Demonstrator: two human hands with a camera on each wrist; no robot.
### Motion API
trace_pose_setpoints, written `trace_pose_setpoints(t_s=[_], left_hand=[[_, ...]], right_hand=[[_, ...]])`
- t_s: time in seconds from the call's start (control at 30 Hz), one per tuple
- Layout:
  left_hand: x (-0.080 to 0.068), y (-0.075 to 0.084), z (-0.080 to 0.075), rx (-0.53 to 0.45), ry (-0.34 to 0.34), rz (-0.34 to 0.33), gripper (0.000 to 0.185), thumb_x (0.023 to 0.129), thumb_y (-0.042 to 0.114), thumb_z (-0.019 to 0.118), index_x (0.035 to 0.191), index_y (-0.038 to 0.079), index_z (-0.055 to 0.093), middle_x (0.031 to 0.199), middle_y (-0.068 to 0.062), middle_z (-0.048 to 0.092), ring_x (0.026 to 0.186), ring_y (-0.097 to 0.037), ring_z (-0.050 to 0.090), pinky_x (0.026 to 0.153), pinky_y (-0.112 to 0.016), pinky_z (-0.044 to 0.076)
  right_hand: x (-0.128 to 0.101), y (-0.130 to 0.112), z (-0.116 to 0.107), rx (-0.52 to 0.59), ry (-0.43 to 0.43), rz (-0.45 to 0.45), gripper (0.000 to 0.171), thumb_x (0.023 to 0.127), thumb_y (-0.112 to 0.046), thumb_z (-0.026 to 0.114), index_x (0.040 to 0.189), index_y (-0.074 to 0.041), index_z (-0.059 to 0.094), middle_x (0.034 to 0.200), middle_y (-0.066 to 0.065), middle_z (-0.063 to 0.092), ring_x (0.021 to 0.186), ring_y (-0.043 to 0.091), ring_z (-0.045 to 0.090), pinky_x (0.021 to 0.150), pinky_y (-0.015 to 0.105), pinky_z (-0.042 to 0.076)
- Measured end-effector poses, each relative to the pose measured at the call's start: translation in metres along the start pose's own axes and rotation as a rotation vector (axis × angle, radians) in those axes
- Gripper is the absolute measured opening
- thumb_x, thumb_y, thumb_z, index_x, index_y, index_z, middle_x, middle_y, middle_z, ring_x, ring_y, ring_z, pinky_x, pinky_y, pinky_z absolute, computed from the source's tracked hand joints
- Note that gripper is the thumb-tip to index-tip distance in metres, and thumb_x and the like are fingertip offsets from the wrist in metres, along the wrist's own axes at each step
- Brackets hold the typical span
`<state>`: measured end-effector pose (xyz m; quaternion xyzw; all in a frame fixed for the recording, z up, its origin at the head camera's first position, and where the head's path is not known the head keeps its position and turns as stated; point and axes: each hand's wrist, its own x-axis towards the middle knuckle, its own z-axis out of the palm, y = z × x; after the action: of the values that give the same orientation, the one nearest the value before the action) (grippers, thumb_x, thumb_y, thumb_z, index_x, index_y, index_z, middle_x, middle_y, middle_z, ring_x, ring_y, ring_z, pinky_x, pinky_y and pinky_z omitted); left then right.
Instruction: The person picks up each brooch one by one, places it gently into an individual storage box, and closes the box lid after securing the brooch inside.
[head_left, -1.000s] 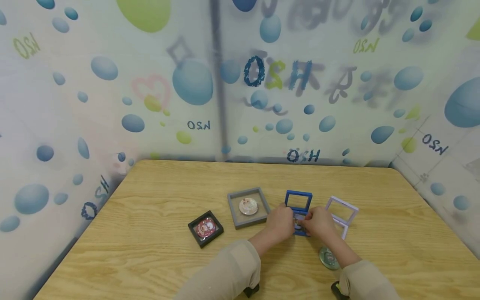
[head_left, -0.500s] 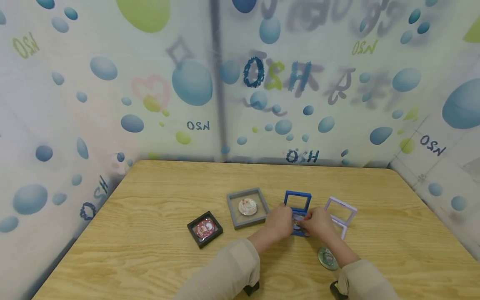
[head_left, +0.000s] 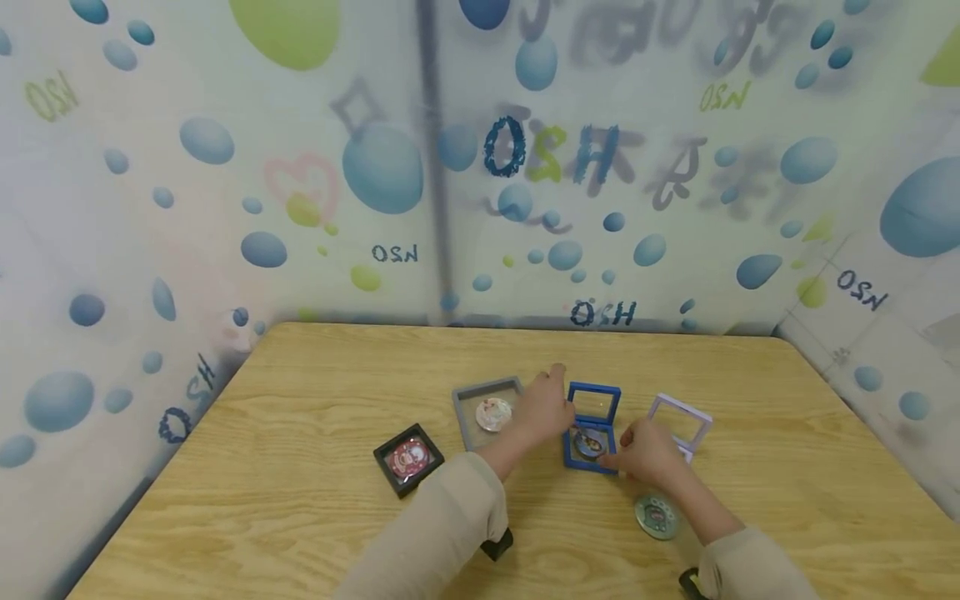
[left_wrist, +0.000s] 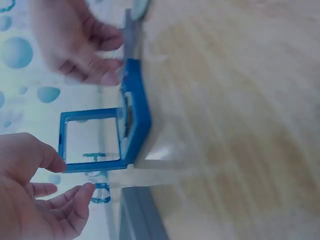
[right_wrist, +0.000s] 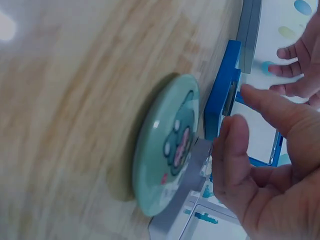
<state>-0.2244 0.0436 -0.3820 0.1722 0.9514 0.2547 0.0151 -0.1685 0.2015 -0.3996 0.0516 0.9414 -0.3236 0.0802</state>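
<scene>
A blue hinged display frame (head_left: 592, 427) stands open on the table, its lid upright and its base flat. A round badge (head_left: 589, 443) lies in the base. My left hand (head_left: 542, 407) is at the lid's left side, its fingers apart; in the left wrist view the thumb of that hand (left_wrist: 37, 187) is at the lid's corner, and whether it touches cannot be told. At the base's right edge is my right hand (head_left: 648, 454). The right wrist view shows nothing between the thumb and fingers of this hand (right_wrist: 270, 150). Near its wrist lies a green round badge (right_wrist: 167, 145).
Left of the blue frame lies a grey frame (head_left: 467, 417) with a pale round badge (head_left: 493, 414). Further left is a black frame (head_left: 408, 460) with a red badge. A lilac frame (head_left: 701, 432) stands open behind my right hand. A patterned curtain (head_left: 300, 275) hangs behind the table.
My left hand has moved left and up from the base to beside the lid. My right hand has drawn slightly right, so the badge in the blue frame now shows.
</scene>
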Motion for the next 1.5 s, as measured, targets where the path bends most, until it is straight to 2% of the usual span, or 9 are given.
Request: trace_pose_setpoints(t_s=[0.1, 0.27, 0.43, 0.57, 0.77, 0.93, 1.03, 1.13, 1.5], left_hand=[[0.003, -0.001, -0.006, -0.012, -0.034, 0.030, 0.057, 0.085, 0.017, 0.055, 0.136, 0.010, 0.032, 0.114, -0.015, 0.053, 0.064, -0.015, 0.052, 0.051, -0.024, 0.042], [0.009, 0.000, -0.010, 0.049, -0.107, 0.093, 0.057, 0.086, 0.017, 0.054, 0.138, 0.012, 0.032, 0.122, -0.014, 0.049, 0.068, -0.014, 0.051, 0.055, -0.024, 0.043], [0.013, 0.001, -0.007, 0.134, -0.173, 0.134, 0.047, 0.090, 0.016, 0.047, 0.136, 0.011, 0.038, 0.126, -0.013, 0.048, 0.089, -0.018, 0.057, 0.072, -0.027, 0.047], [0.012, 0.002, -0.005, 0.147, -0.186, 0.151, 0.044, 0.090, 0.013, 0.044, 0.134, 0.010, 0.040, 0.125, -0.012, 0.050, 0.103, -0.021, 0.055, 0.081, -0.029, 0.046], [0.010, 0.001, -0.004, 0.127, -0.172, 0.156, 0.043, 0.089, 0.010, 0.047, 0.132, 0.010, 0.042, 0.120, -0.012, 0.053, 0.096, -0.020, 0.057, 0.075, -0.028, 0.047], [0.007, 0.001, -0.005, 0.112, -0.181, 0.178, 0.039, 0.091, 0.011, 0.043, 0.131, 0.010, 0.043, 0.117, -0.010, 0.056, 0.095, -0.018, 0.057, 0.074, -0.027, 0.046], [0.005, 0.001, -0.006, 0.071, -0.190, 0.196, 0.036, 0.092, 0.013, 0.043, 0.128, 0.008, 0.044, 0.106, -0.008, 0.061, 0.079, -0.015, 0.058, 0.063, -0.024, 0.045], [0.002, 0.000, -0.007, 0.004, -0.200, 0.211, 0.033, 0.091, 0.013, 0.045, 0.123, 0.006, 0.046, 0.095, -0.007, 0.062, 0.064, -0.013, 0.052, 0.053, -0.021, 0.039], [-0.004, -0.004, -0.006, -0.070, -0.219, 0.235, 0.020, 0.090, 0.018, 0.052, 0.106, 0.006, 0.053, 0.074, 0.001, 0.054, 0.056, -0.008, 0.047, 0.048, -0.018, 0.037]], right_hand=[[-0.002, 0.000, 0.002, -0.034, -0.034, 0.006, 0.048, 0.065, -0.022, 0.079, 0.050, -0.013, 0.035, 0.041, -0.004, 0.037, 0.037, 0.009, 0.037, 0.039, 0.021, 0.025], [-0.003, 0.000, 0.005, -0.105, -0.041, -0.003, 0.050, 0.063, -0.023, 0.081, 0.047, -0.014, 0.035, 0.039, -0.004, 0.038, 0.036, 0.008, 0.035, 0.038, 0.019, 0.024], [-0.003, -0.002, 0.006, -0.148, -0.019, -0.023, 0.045, 0.062, -0.021, 0.081, 0.049, -0.014, 0.038, 0.040, -0.004, 0.040, 0.037, 0.008, 0.037, 0.038, 0.019, 0.025], [-0.003, -0.005, 0.006, -0.138, -0.011, -0.026, 0.041, 0.062, -0.017, 0.080, 0.052, -0.012, 0.041, 0.042, -0.003, 0.040, 0.038, 0.008, 0.036, 0.038, 0.019, 0.026], [-0.003, -0.008, 0.006, -0.117, -0.007, -0.020, 0.034, 0.062, -0.015, 0.080, 0.057, -0.008, 0.047, 0.046, -0.001, 0.045, 0.040, 0.010, 0.041, 0.039, 0.021, 0.030], [-0.003, -0.006, 0.008, -0.096, 0.000, -0.015, 0.037, 0.061, -0.014, 0.080, 0.056, -0.009, 0.044, 0.046, 0.001, 0.046, 0.040, 0.011, 0.044, 0.039, 0.022, 0.032], [-0.003, -0.004, 0.008, -0.087, 0.008, -0.016, 0.041, 0.060, -0.014, 0.081, 0.054, -0.011, 0.040, 0.045, 0.000, 0.045, 0.039, 0.011, 0.044, 0.039, 0.022, 0.032], [-0.002, -0.003, 0.009, -0.073, 0.008, -0.016, 0.043, 0.060, -0.014, 0.081, 0.054, -0.012, 0.038, 0.044, -0.001, 0.044, 0.039, 0.011, 0.044, 0.039, 0.022, 0.032], [-0.001, -0.003, 0.009, -0.061, -0.009, -0.011, 0.045, 0.061, -0.014, 0.080, 0.054, -0.013, 0.036, 0.045, -0.002, 0.042, 0.040, 0.010, 0.042, 0.040, 0.021, 0.030]])
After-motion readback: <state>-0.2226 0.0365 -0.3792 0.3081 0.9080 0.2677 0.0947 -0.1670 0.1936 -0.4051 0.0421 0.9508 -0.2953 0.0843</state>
